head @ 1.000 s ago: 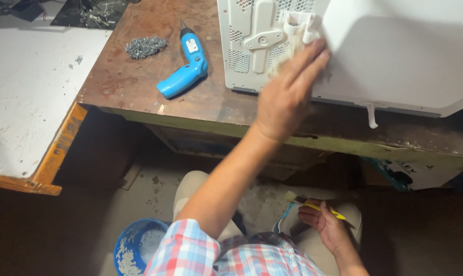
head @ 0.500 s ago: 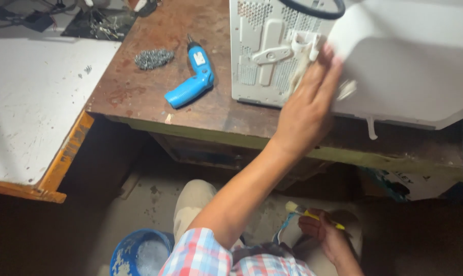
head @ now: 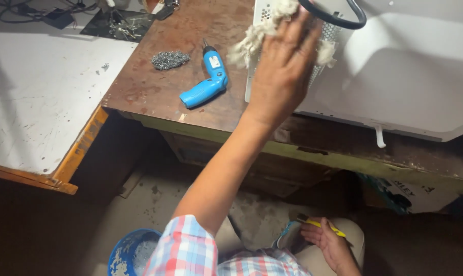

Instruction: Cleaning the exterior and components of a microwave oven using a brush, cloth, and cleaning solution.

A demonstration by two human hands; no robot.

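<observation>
My left hand reaches up from a plaid sleeve and presses a wad of white cotton rag against the perforated side of a white appliance casing on the brown workbench. The rag sticks out past both sides of the hand. A black cable loops over the casing just above my fingers. My right hand rests low on my lap and holds a thin yellow-handled tool.
A blue cordless screwdriver and a small heap of metal screws lie on the bench left of the casing. A white board adjoins the bench at left. A blue bucket stands on the floor.
My left hand has slid up and to the left across the casing's vented side with the rag. The right hand has stayed on my lap with the yellow tool.
</observation>
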